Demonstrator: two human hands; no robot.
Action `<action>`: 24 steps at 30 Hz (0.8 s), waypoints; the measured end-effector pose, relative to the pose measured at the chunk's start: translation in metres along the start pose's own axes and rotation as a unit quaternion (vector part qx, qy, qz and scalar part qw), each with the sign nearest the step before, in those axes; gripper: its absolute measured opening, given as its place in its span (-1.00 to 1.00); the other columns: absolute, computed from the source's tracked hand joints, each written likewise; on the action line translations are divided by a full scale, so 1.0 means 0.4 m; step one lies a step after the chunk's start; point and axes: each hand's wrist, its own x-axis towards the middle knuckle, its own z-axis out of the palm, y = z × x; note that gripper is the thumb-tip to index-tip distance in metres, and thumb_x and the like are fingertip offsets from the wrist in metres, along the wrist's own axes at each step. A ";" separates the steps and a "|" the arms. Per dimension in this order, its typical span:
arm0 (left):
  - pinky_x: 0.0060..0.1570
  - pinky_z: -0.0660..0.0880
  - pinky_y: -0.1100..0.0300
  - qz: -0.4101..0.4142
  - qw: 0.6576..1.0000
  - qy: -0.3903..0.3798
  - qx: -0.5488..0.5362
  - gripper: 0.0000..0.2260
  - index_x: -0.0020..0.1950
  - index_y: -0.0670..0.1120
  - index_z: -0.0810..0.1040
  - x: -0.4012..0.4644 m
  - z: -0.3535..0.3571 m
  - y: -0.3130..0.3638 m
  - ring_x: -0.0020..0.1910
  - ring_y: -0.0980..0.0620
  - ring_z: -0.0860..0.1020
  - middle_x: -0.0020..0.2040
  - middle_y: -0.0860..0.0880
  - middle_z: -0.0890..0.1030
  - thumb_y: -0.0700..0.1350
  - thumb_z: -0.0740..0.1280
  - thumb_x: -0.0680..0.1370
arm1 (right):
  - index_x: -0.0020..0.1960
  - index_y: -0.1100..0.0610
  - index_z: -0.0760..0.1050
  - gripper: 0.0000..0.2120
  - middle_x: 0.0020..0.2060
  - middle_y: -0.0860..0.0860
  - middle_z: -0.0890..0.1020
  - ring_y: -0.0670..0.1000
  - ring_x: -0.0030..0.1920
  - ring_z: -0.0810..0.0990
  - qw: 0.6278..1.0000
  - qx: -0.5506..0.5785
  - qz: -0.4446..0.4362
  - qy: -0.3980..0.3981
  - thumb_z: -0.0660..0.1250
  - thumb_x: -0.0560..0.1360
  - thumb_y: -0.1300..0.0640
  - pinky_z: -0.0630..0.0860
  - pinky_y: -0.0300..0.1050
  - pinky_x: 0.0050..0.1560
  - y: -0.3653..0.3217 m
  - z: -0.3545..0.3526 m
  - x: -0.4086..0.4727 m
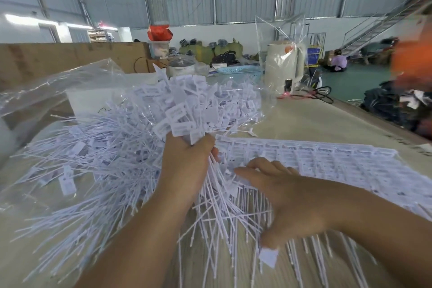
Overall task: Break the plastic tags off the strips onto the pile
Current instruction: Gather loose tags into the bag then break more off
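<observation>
Nearest to me, loose white tag stems (233,229) fan out across the pale table (327,119), their thin ends pointing toward me between my two forearms. With my left hand (187,166) I clench a thick bundle of broken-off tags (187,121), fingers curled round the stems so the flat rectangular heads bristle up and away above my fist. Spread with fingers nearly straight, my right hand (287,196) presses flat on the near left end of the tag strips (339,161), grasping nothing that I can see; a single flat tag head (268,257) lies just beneath my thumb. Those strips lie to the right as a flat sheet of joined tags running off toward the right edge. Left of my left hand sits the pile (93,154), a wide heap of separated tags resting on a clear plastic bag (58,84) whose far side billows up. Farther off on the table stand a cream kettle (285,65) under a clear wrapping, a blue basket (240,70) and a lidded pot (182,65). At the far right a person in a purple top (339,61) sits on the green floor, and an orange blur (413,58) fills the right edge.
</observation>
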 end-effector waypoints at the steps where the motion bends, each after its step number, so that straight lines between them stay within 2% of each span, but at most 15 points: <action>1: -0.32 0.57 -0.09 0.008 1.000 -0.003 0.013 -0.83 -0.31 0.08 0.62 -0.001 -0.001 0.002 -0.44 -0.01 0.55 -0.45 0.00 0.59 -0.16 0.30 0.37 | 0.50 -0.27 -0.30 0.09 0.40 -0.29 -0.06 -0.05 0.50 -0.11 1.000 -0.009 -0.012 0.024 0.48 0.32 -0.12 -0.11 0.01 0.46 0.000 0.003 0.007; 3: -0.40 0.52 0.02 0.033 0.998 -0.021 0.039 -0.91 -0.27 -0.04 0.56 -0.003 -0.003 0.007 -0.46 0.01 0.51 -0.46 -0.08 0.54 -0.16 0.27 0.36 | 0.51 -0.26 -0.18 0.02 0.28 -0.19 0.09 -0.02 0.35 0.11 0.996 -0.039 -0.041 0.062 0.46 0.32 -0.10 0.14 -0.02 0.39 -0.004 0.006 0.019; 5: -0.44 0.43 0.09 0.055 0.996 -0.032 0.057 -0.94 -0.26 -0.16 0.48 -0.004 -0.005 0.011 -0.48 0.01 0.46 -0.43 -0.19 0.49 -0.19 0.25 0.35 | 0.49 -0.24 -0.04 -0.10 0.16 -0.12 0.15 0.00 0.17 0.26 0.994 -0.060 -0.060 0.075 0.44 0.33 -0.09 0.31 -0.07 0.12 -0.013 0.010 0.030; 7: -0.45 0.42 0.15 0.064 0.995 -0.038 0.062 -0.95 -0.27 -0.20 0.45 -0.005 -0.009 0.016 -0.47 0.01 0.45 -0.39 -0.24 0.48 -0.23 0.25 0.37 | 0.45 -0.19 0.10 -0.24 0.06 -0.09 0.19 0.02 0.04 0.36 0.992 -0.063 -0.067 0.090 0.41 0.36 -0.08 0.35 -0.09 -0.10 -0.022 0.013 0.044; 8: -0.46 0.40 0.18 0.066 0.995 -0.038 0.062 -0.95 -0.25 -0.23 0.45 -0.006 -0.011 0.020 -0.47 0.02 0.45 -0.38 -0.26 0.47 -0.26 0.25 0.39 | 0.42 -0.15 0.17 -0.32 0.04 -0.08 0.21 0.02 0.00 0.39 0.989 -0.071 -0.072 0.104 0.40 0.38 -0.07 0.36 -0.09 -0.15 -0.024 0.012 0.052; 10: -0.48 0.37 0.20 0.064 0.996 -0.037 0.057 -0.92 -0.22 -0.29 0.44 -0.009 -0.016 0.027 -0.47 0.01 0.44 -0.36 -0.32 0.46 -0.27 0.26 0.39 | 0.35 -0.08 0.30 -0.46 0.00 -0.05 0.28 0.00 -0.12 0.39 0.980 -0.111 -0.091 0.137 0.36 0.41 -0.03 0.29 -0.12 -0.20 -0.028 0.008 0.066; 12: -0.49 0.35 0.23 0.070 0.995 -0.031 0.059 -0.85 -0.23 -0.31 0.43 -0.012 -0.021 0.040 -0.47 0.02 0.42 -0.36 -0.33 0.45 -0.20 0.25 0.34 | 0.31 -0.04 0.39 -0.55 -0.03 -0.02 0.33 -0.02 -0.24 0.31 0.965 -0.165 -0.114 0.171 0.30 0.43 0.02 0.22 -0.14 -0.22 -0.035 0.002 0.074; 16: -0.53 0.30 0.32 0.081 0.994 -0.003 0.076 -0.78 -0.35 -0.30 0.39 -0.015 -0.035 0.060 -0.50 0.05 0.38 -0.41 -0.27 0.44 -0.14 0.27 0.34 | 0.17 0.03 0.49 -0.68 -0.14 -0.02 0.33 0.02 -0.34 0.30 0.945 -0.205 -0.142 0.211 0.22 0.43 0.09 0.32 -0.15 -0.33 -0.037 -0.006 0.078; 21: -0.61 0.28 0.32 0.068 0.992 0.044 0.095 -0.76 -0.32 -0.33 0.41 0.006 -0.054 0.057 -0.61 0.08 0.33 -0.48 -0.24 0.42 -0.21 0.34 0.44 | -0.14 0.14 0.52 -0.92 -0.25 0.08 0.45 0.14 -0.39 0.48 0.925 -0.203 -0.171 0.271 0.35 0.36 0.21 0.45 -0.05 -0.52 -0.038 -0.025 0.074; 24: -0.63 0.29 0.39 0.011 0.988 -0.045 0.147 -0.84 -0.29 -0.18 0.52 0.021 -0.061 0.041 -0.63 0.13 0.43 -0.57 -0.01 0.49 -0.16 0.41 0.44 | -0.12 0.17 0.58 -0.87 -0.24 0.11 0.49 0.14 -0.34 0.49 0.905 -0.206 -0.182 0.326 0.40 0.32 0.28 0.49 -0.01 -0.47 -0.041 -0.027 0.089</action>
